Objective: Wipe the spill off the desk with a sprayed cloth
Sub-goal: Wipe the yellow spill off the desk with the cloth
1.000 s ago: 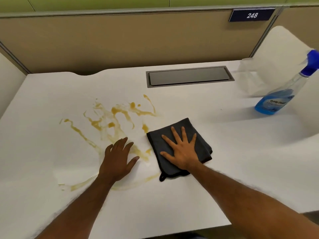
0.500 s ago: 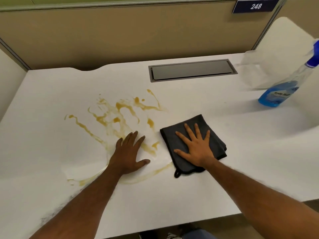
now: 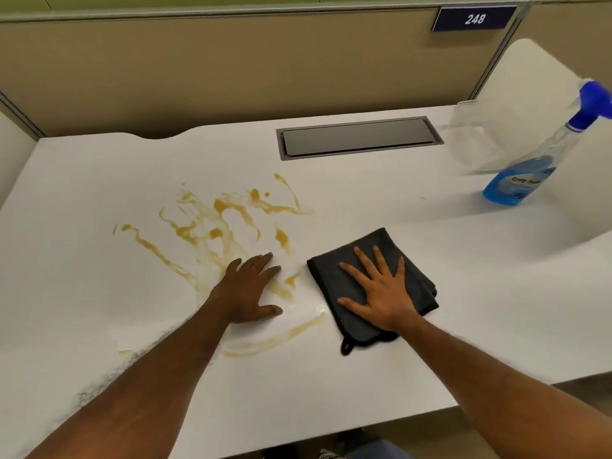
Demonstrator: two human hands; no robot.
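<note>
The right hand (image 3: 381, 293) lies flat with fingers spread on the cloth (image 3: 364, 266), pressing it down, likely so it can slide. It grips nothing. The left hand (image 3: 246, 289) is flat and open on the desk (image 3: 430, 326), on the near part of the spill (image 3: 215, 226), maybe to lean on. The spill spreads left of the cloth, mid-desk. The bottle (image 3: 530, 170) stands by the far right corner.

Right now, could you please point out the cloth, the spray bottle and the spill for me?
cloth (image 3: 334, 279): head view, on the bare dark fabric left of the right hand.
spray bottle (image 3: 516, 183): head view, on its blue-filled lower body.
spill (image 3: 222, 207): head view, on a thick brown streak.
</note>
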